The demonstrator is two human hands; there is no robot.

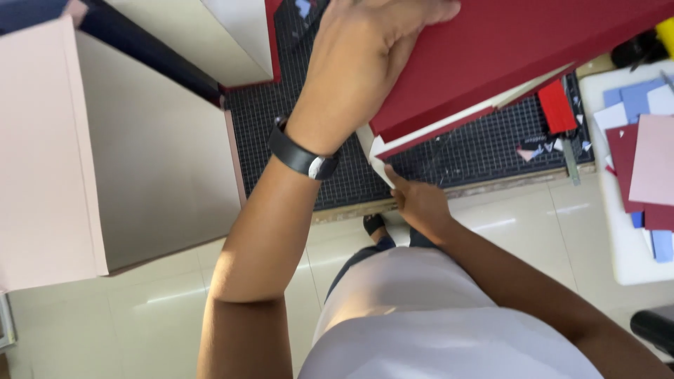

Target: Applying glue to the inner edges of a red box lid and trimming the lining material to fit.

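Above — red board (505, 49) between hands (365, 56)

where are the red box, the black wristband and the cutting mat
red box (505, 49), head view, on its broad red face
black wristband (298, 156), head view, on the strap
cutting mat (484, 151), head view, on bare grid

Below you lies a glossy cream tiled floor (533, 217), catching pale streaks of light. Your workbench carries a black gridded cutting mat (484, 151). A white side table (632, 253) stands to your right, and large pink boards (42, 154) lean at your left.
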